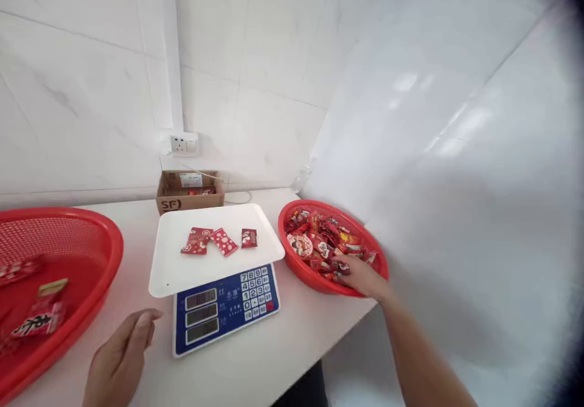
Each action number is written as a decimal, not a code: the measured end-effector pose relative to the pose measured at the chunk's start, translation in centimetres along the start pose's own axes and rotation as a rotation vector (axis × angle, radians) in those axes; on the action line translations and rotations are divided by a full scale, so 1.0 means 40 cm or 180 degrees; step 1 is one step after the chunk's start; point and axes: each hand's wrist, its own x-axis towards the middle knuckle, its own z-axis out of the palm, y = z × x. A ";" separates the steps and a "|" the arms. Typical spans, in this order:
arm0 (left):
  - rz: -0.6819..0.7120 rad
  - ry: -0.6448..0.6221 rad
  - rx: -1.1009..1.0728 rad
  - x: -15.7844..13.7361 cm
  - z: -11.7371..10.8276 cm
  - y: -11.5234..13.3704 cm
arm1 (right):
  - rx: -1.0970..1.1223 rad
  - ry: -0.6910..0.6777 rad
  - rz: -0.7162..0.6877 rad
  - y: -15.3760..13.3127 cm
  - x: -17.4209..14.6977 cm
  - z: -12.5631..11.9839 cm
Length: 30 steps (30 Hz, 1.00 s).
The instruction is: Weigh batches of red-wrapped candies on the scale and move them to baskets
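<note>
My right hand (358, 274) reaches into the right red basket (310, 279), its fingers closed around a small dark red candy packet among many others. Shiny red wrapped candies (322, 243) fill that basket. Beside the scale, my left hand (119, 358) hovers over the table's near side, its fingers curled and thumb against the index finger, with nothing visible in it. On the white tray (173, 255) of the blue digital scale (228, 328) lie a red packet (198, 241), a spotted red-and-white packet (223, 242) and a smaller dark red packet (249, 238).
Another red basket (103, 243) at the left holds a few red packets (45, 316). Behind the scale stands a cardboard box (191, 202) with some red packets inside. A wall socket (184, 144) is above it. White walls border the table's back and right.
</note>
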 end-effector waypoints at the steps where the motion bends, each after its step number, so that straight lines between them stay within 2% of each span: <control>1: 0.0003 0.0056 0.0005 0.002 0.001 -0.001 | 0.0121 0.0004 0.0009 -0.003 0.000 0.003; 4: 0.0032 0.0137 -0.0038 0.006 0.002 -0.002 | 0.0468 0.0200 0.0090 -0.015 0.000 0.007; 7: 0.0080 0.0103 -0.0166 0.005 0.001 0.002 | 0.0810 0.0667 0.0253 -0.034 -0.003 0.000; 11: 0.0139 0.0075 -0.0270 -0.002 -0.001 0.014 | 0.0923 0.1231 0.0439 -0.083 -0.015 -0.026; 15: 0.0211 0.0133 -0.0397 -0.009 -0.001 0.020 | 0.1283 0.1409 0.0131 -0.179 -0.019 -0.029; 20: 0.0234 0.0134 -0.0438 -0.010 0.000 0.020 | 0.1893 0.1013 -0.0999 -0.365 0.003 0.038; 24: 0.0222 0.0241 -0.0516 -0.007 0.003 0.022 | 0.1790 0.0711 -0.1827 -0.502 0.030 0.101; 26: 0.0204 0.0274 -0.0552 -0.006 0.003 0.022 | 0.1331 0.0530 -0.1899 -0.546 0.043 0.123; 30: 0.0180 0.0247 -0.0553 -0.008 0.001 0.020 | 0.0479 -0.0105 -0.1467 -0.595 0.067 0.148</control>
